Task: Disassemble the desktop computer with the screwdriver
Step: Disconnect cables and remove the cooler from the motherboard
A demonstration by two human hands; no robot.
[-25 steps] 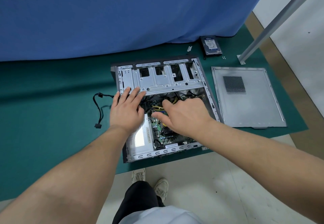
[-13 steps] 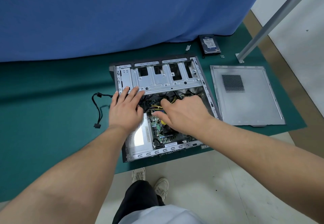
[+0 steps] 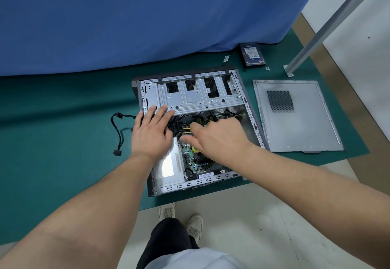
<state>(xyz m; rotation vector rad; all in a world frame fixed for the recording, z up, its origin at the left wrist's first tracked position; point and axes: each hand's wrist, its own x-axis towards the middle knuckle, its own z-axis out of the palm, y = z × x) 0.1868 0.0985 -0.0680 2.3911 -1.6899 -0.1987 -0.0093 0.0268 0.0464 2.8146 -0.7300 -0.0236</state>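
Opened computer case point(image 3: 191, 100) is lying flat on the green mat point(image 3: 63, 142). Left hand point(image 3: 150, 135) is pressing flat, fingers straight, on the drive cage edge. Right hand point(image 3: 219, 140) is reaching into the wiring over the motherboard point(image 3: 193, 159), fingers curled down; cannot tell whether it is gripping anything. Side panel point(image 3: 295, 117) is lying just right of the case; loose cable point(image 3: 118, 133) is lying left.

A green mat point(image 3: 63, 142) is lying on the pale floor point(image 3: 263, 216). The open computer case point(image 3: 251, 121) is sitting on the mat. A grey side panel point(image 3: 295, 125) is lying just beside it. A black cable point(image 3: 118, 133), a hard drive point(image 3: 252, 54) and some tiny screws point(image 3: 267, 69) are lying on the mat too.
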